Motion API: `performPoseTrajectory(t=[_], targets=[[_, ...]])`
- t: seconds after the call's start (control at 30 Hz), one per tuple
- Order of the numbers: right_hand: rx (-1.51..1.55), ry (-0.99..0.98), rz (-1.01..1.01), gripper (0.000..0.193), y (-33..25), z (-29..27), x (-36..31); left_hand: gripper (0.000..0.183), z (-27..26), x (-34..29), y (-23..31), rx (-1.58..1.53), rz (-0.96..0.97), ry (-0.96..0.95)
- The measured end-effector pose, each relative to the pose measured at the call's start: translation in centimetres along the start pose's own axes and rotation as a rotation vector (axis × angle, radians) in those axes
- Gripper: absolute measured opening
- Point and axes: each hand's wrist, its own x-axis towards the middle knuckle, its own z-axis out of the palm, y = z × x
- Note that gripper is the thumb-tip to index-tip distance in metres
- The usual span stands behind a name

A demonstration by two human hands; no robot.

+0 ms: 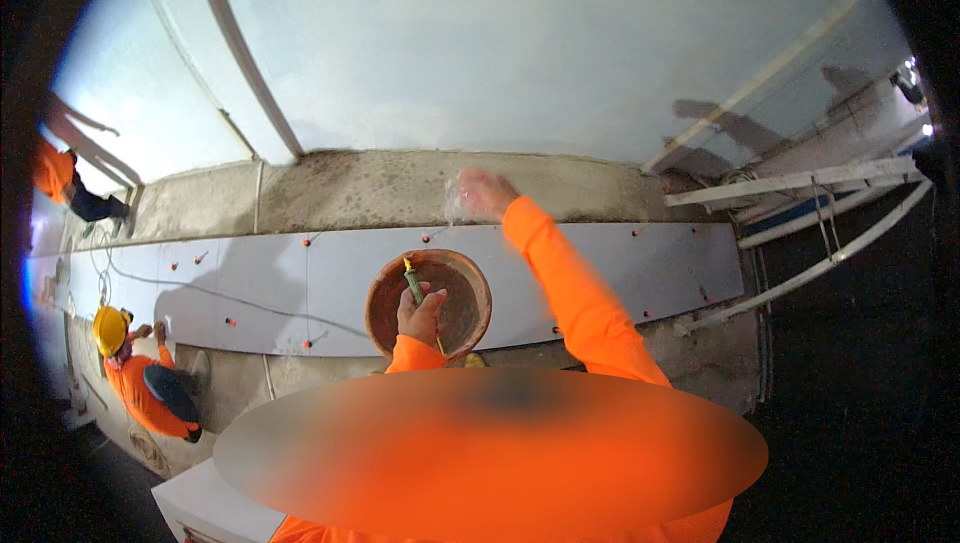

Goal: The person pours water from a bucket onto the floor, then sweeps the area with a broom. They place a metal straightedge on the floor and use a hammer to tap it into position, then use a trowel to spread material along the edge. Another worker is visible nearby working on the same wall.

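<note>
My left hand (420, 315) is closed around a slim green tool with a yellow tip (413, 281); its exact kind is not clear. That hand is over a round reddish-brown basin (481, 305), whose inside looks brown and dull. Farther out, my right hand (486, 193) reaches past the basin over the bare concrete strip, blurred by motion. A whitish, see-through smear (454, 203) shows beside its fingers, and I cannot make out whether it is splashed water or something held. Under the basin run pale grey floor tiles (560, 283) with small orange-red tile spacers (426, 238) at the joints.
A co-worker in a yellow helmet (110, 331) squats at the left by the tiles. Another person in orange (55, 175) stands at the far left. A grey cable (230, 295) crosses the tiles. White beams (800, 181) lie at the right; a pale wall (480, 53) rises ahead.
</note>
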Motion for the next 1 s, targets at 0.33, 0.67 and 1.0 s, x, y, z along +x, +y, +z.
performPoseTrajectory(t=[0.33,0.67,1.0], targets=[[-0.792,-0.281,0.381,0.035,8.5,11.3,-15.9,0.028,4.4,-1.7,-2.1,0.131,-0.065,-0.148],[-0.036,-0.092,0.666,0.033,9.6,-2.8,-12.2,0.038,7.9,-2.1,-5.3,0.136,-0.112,-0.145],[-0.835,0.118,0.323,0.030,6.9,-12.8,-19.2,0.038,13.1,-3.8,-9.4,0.147,-0.104,-0.253]])
